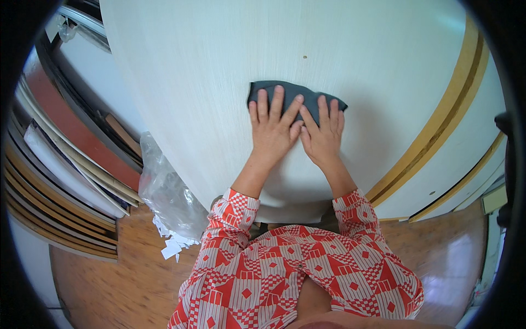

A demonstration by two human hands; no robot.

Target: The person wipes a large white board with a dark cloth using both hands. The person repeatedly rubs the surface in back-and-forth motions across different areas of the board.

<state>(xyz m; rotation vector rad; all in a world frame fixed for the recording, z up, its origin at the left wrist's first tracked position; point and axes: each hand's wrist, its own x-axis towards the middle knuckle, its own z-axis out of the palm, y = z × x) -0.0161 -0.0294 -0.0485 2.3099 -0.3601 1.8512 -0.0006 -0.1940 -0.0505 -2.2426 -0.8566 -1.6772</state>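
A dark grey folded cloth or soft sheet (306, 95) lies on a large pale board (197, 61) with a fine wood-grain surface. Flat on the left part of the dark piece rests my left hand (273, 121), its fingers spread. My right hand (324, 125) presses on its right part, fingers a little apart, the thumbs of both hands close together. What lies beneath the palms is hidden. A small brown mark (305, 57) shows on the board beyond the hands.
Many boards and panels (74, 164) stand stacked at the left. A clear plastic bag (168, 185) and white scraps (172, 246) are by the board's left edge, above a wood-patterned floor (135, 279). Yellow-brown edged panels (435, 127) lie at the right.
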